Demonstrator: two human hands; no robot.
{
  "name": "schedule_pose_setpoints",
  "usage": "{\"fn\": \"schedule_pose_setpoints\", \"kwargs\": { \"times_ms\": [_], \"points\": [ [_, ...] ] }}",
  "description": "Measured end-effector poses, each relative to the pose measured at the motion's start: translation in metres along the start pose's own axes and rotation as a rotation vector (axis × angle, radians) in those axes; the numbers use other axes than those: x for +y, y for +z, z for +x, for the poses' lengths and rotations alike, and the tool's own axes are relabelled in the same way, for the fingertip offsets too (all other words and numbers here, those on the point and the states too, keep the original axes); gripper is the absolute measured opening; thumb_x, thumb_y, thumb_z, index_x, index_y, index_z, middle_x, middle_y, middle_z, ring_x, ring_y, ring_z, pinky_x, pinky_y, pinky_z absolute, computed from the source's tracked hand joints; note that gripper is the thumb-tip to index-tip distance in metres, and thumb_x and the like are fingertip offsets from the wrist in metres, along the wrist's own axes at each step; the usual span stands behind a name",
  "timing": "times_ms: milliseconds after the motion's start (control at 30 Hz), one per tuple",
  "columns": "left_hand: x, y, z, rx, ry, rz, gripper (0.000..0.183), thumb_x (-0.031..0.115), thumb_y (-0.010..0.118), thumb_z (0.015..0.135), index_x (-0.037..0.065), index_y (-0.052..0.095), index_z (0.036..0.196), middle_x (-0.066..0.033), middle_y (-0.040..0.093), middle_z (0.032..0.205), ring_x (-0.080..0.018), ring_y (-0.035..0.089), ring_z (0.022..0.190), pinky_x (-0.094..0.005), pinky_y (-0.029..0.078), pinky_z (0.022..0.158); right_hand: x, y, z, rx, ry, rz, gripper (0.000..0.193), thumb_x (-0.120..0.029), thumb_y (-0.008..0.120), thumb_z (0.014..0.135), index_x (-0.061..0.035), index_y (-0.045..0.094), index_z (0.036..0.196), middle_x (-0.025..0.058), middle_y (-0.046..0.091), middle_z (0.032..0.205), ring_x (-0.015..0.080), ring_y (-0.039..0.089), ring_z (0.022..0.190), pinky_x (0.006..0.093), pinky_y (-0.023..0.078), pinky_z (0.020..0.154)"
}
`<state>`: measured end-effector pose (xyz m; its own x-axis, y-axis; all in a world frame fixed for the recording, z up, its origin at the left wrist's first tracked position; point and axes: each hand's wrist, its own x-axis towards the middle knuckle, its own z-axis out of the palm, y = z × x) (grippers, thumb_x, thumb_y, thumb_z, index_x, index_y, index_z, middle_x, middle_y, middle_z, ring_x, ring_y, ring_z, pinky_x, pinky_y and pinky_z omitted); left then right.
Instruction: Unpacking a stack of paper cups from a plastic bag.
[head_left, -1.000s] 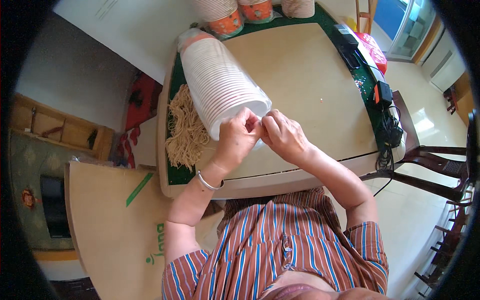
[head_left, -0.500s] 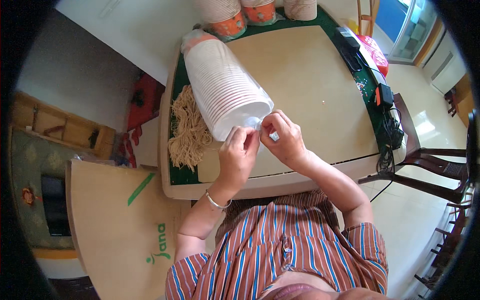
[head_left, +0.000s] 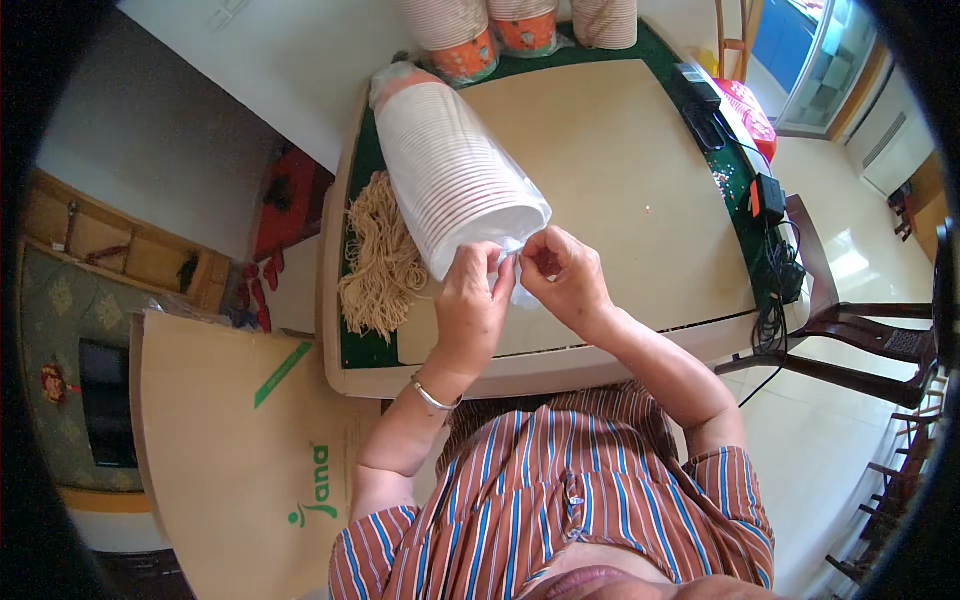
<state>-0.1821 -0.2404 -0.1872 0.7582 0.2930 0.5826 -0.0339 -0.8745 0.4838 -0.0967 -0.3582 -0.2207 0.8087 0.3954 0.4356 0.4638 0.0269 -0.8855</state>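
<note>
Hands have eased apart in the head view: a second ago the right hand (head_left: 570, 280) was crowded up over the left hand (head_left: 470, 305), and now they work side by side, fingertips nearly meeting. Left grip: thumb up straight, fingers bent toward it, tips pinching the gathered mouth of a clear plastic bag (head_left: 511, 245). Right grip: thumb and forefinger curled into a ring, a hollow showing inside the palm, the tips pressed together on the plastic just beside the left thumb. A bit of loose film hangs beneath them.

And the big item, the stack of white tubs (head_left: 455, 160), lies on its side inside that bag, on the left part of the desk (head_left: 480, 377), tight up to the hands. Its long axis runs aslant, from the far left down toward the person and rightward; the round open end faces the person, the orange-banded end points away. Just left of it, a bundle of beige string (head_left: 380, 262) sprawls over the green cloth (head_left: 365, 350). At the back, upright tub stacks (head_left: 462, 55) stand beyond the far end. Over on the right edge, a black power adapter (head_left: 768, 200) sits with its cables.
</note>
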Motion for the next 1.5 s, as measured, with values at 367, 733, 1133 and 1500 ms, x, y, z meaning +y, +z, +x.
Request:
{"fn": "schedule_pose_setpoints", "kwargs": {
  "times_ms": [367,733,1133,1500],
  "points": [
    [-0.002,0.005,0.000,0.066,0.048,0.123,0.018,0.007,0.075,0.083,0.007,0.059,0.092,-0.0095,0.061,0.087,-0.0295,0.063,0.081,-0.0409,0.047,0.072,0.008,0.007,-0.001,0.012,-0.108,0.004,0.019,-0.002,0.074,0.082,-0.0032,0.056,0.087,0.0138,0.062,0.077,0.0257,0.064,0.064,0.0353,0.052,0.058],
    [-0.011,-0.004,0.005,-0.052,-0.041,-0.247,0.012,0.002,0.074,0.084,0.000,0.070,0.095,-0.0117,0.068,0.086,-0.0265,0.068,0.078,-0.0350,0.053,0.074,0.005,-0.005,0.002,-0.134,-0.112,0.033,0.017,0.000,0.071,0.081,-0.0017,0.056,0.088,0.0143,0.062,0.078,0.0260,0.065,0.066,0.0369,0.054,0.061],
    [-0.039,-0.004,0.012,-0.357,-0.556,-0.697,0.003,0.002,0.070,0.092,0.003,0.070,0.095,0.0043,0.066,0.081,-0.0039,0.060,0.075,-0.0238,0.051,0.068,0.013,-0.018,0.018,-0.338,-0.445,-0.064,0.022,0.009,0.067,0.077,-0.0014,0.054,0.091,0.0098,0.059,0.085,0.0236,0.065,0.069,0.0331,0.055,0.062],
    [-0.014,-0.001,0.007,-0.144,-0.157,-0.206,0.008,0.005,0.073,0.088,0.001,0.066,0.086,-0.0088,0.067,0.077,-0.0141,0.064,0.066,-0.0298,0.053,0.064,-0.007,-0.007,-0.002,-0.211,-0.405,-0.567,0.017,-0.008,0.066,0.085,-0.0016,0.053,0.094,0.0134,0.053,0.090,0.0305,0.064,0.077,0.0406,0.055,0.063]
  ]
}}
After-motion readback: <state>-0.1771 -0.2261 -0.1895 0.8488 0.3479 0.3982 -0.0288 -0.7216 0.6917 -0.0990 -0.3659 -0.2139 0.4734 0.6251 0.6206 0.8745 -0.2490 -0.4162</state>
